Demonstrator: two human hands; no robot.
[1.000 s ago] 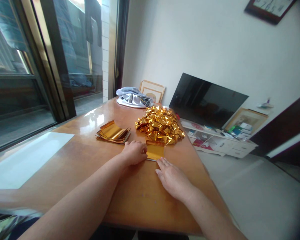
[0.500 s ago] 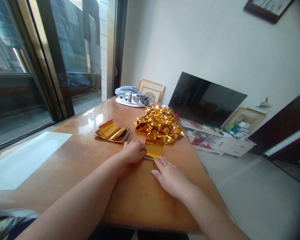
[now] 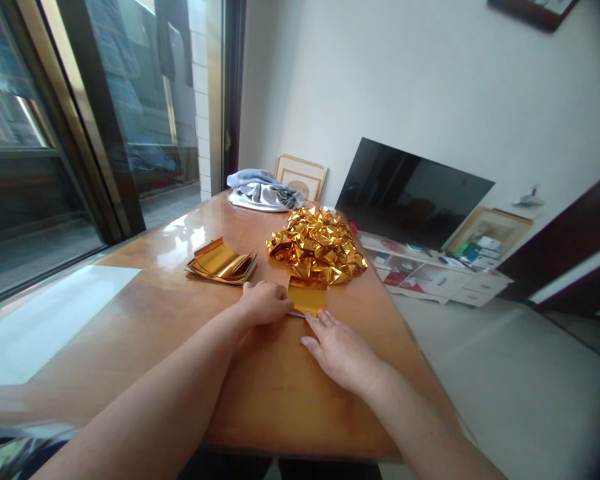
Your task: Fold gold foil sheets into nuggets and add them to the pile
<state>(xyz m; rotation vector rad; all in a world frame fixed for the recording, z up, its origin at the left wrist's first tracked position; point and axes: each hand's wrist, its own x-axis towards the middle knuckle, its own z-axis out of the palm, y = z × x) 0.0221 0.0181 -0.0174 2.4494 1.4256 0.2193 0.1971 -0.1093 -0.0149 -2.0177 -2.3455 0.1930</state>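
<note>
A sheet of gold foil paper (image 3: 307, 295) lies on the wooden table in front of me, its far edge turned up. My left hand (image 3: 266, 302) is closed at the sheet's near left corner, fingers curled with the tips on its edge. Stretched out flat, the fingers of my right hand (image 3: 337, 343) rest on the near edge. Just beyond the sheet rises a heap of folded gold foil pieces (image 3: 320, 247). Left of it sits a stack of gold foil sheets (image 3: 221, 262), curling upward at the edges.
The glossy wooden table (image 3: 280, 407) has a white sheet (image 3: 55, 327) at its left and folded clothing (image 3: 263, 190) at the far end. Picture frames (image 3: 300, 175) lean on the wall behind. A television (image 3: 410, 193) stands over a white cabinet (image 3: 445, 283) to the right.
The view has shifted slightly. Both hands stay at the near edge of the foil sheet, with hardly any movement.
</note>
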